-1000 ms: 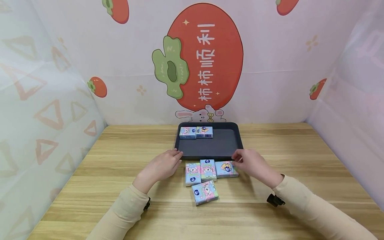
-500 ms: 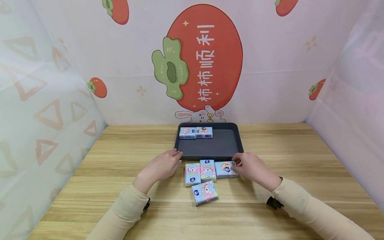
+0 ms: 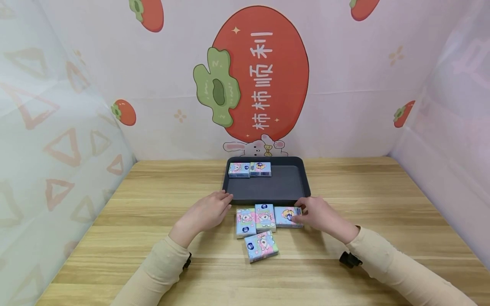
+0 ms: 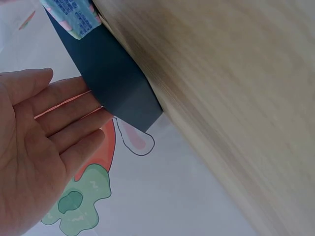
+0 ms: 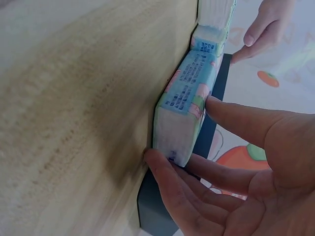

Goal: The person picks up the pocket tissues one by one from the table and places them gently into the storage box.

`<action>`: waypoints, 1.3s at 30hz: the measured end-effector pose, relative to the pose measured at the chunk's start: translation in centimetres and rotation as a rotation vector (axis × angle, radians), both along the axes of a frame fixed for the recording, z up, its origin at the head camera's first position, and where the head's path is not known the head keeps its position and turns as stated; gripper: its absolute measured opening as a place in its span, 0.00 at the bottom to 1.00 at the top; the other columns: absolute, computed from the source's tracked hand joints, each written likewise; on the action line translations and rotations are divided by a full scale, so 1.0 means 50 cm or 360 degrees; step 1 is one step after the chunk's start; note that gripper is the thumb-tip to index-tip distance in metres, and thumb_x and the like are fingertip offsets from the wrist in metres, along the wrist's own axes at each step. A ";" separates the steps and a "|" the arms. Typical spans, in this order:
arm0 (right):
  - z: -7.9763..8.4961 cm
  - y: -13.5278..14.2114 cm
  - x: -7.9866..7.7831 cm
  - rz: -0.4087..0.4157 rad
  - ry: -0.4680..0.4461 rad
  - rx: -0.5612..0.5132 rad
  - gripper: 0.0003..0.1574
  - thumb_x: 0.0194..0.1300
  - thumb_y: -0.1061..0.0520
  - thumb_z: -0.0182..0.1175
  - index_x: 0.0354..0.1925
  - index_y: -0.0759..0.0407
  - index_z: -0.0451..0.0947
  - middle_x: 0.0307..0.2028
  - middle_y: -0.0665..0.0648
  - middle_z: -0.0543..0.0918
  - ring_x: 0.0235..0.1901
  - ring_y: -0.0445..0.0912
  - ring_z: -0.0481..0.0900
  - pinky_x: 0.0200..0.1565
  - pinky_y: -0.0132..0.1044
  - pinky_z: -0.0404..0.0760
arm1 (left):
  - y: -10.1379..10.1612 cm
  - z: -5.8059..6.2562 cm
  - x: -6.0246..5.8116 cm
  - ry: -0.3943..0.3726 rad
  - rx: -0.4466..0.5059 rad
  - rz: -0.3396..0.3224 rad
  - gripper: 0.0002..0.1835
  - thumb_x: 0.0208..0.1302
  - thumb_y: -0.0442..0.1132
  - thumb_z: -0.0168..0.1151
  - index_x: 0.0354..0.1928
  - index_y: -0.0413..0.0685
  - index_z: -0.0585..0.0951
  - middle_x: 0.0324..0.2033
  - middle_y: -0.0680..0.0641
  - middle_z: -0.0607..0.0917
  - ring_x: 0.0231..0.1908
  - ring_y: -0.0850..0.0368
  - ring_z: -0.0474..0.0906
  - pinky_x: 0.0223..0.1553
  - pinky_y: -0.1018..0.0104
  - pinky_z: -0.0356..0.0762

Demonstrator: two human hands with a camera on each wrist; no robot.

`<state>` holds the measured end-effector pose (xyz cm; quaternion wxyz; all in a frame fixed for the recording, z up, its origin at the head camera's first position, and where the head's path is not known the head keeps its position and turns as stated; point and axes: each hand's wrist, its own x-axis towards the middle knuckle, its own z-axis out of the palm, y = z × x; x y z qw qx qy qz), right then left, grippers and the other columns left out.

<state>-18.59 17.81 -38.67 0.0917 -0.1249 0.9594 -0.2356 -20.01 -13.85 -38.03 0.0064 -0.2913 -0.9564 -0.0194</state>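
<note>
At smooth dark tray (image 3: 268, 189), left fingers (image 4: 66, 93) straight; right fingers (image 5: 170, 189) pinch boxy pack (image 5: 189, 83).

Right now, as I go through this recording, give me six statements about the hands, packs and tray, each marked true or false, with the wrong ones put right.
1. The left hand has its fingertips at the tray's near left corner. True.
2. The left hand holds a tissue pack. False: it holds nothing.
3. The right hand has its thumb and fingers on the rightmost tissue pack in front of the tray. True.
4. Three packs lie in the tray. False: two packs lie there, side by side towards its far left corner.
5. The pack nearest the person lies askew on the table. True.
6. The tray is white. False: it is dark grey.
</note>
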 end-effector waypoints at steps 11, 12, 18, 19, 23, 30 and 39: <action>-0.003 -0.002 -0.005 0.0071 -0.0001 0.0008 0.26 0.55 0.51 0.69 0.47 0.65 0.80 0.37 0.58 0.84 0.36 0.45 0.80 0.36 0.38 0.82 | -0.001 0.001 0.003 -0.0011 0.0014 0.0008 0.21 0.72 0.42 0.48 0.59 0.37 0.75 0.59 0.38 0.77 0.62 0.43 0.70 0.63 0.51 0.70; -0.003 -0.002 -0.005 0.0091 0.0009 0.0018 0.26 0.55 0.51 0.69 0.47 0.66 0.80 0.37 0.59 0.84 0.35 0.45 0.80 0.36 0.39 0.82 | -0.001 0.001 0.003 -0.0012 0.0011 0.0010 0.21 0.72 0.42 0.48 0.60 0.37 0.75 0.59 0.38 0.76 0.62 0.43 0.70 0.63 0.51 0.70; -0.002 -0.005 -0.005 0.0101 0.0004 0.0051 0.27 0.55 0.51 0.69 0.48 0.67 0.79 0.39 0.61 0.84 0.33 0.44 0.78 0.35 0.39 0.81 | 0.001 0.002 0.003 0.0015 0.0023 -0.0014 0.20 0.72 0.41 0.49 0.59 0.36 0.76 0.58 0.37 0.77 0.61 0.43 0.71 0.63 0.51 0.70; -0.002 -0.006 -0.004 0.0087 -0.0006 0.0056 0.28 0.55 0.51 0.69 0.49 0.67 0.79 0.39 0.60 0.84 0.32 0.43 0.78 0.34 0.38 0.80 | 0.001 0.002 0.003 0.0022 0.0028 -0.0021 0.20 0.72 0.41 0.49 0.58 0.35 0.76 0.58 0.37 0.77 0.61 0.43 0.71 0.63 0.51 0.70; -0.004 -0.007 -0.003 0.0086 -0.0002 0.0086 0.28 0.56 0.51 0.69 0.49 0.68 0.78 0.40 0.61 0.83 0.32 0.44 0.76 0.35 0.39 0.79 | 0.000 0.002 0.004 0.0036 0.0045 -0.0040 0.20 0.72 0.41 0.49 0.58 0.34 0.76 0.57 0.36 0.78 0.61 0.42 0.72 0.62 0.51 0.71; -0.004 -0.006 0.001 0.0090 0.0015 0.0103 0.29 0.56 0.50 0.68 0.50 0.68 0.78 0.44 0.64 0.81 0.40 0.50 0.78 0.40 0.45 0.80 | 0.000 0.000 0.003 0.0052 0.0032 -0.0038 0.20 0.71 0.40 0.49 0.57 0.34 0.76 0.57 0.37 0.78 0.60 0.43 0.72 0.62 0.51 0.71; -0.004 0.000 0.004 0.0090 0.0002 0.0096 0.29 0.54 0.50 0.70 0.49 0.67 0.79 0.43 0.64 0.79 0.35 0.46 0.74 0.38 0.40 0.78 | 0.000 0.002 0.002 0.0046 0.0023 -0.0031 0.20 0.72 0.41 0.49 0.58 0.35 0.76 0.57 0.37 0.78 0.61 0.43 0.72 0.62 0.52 0.71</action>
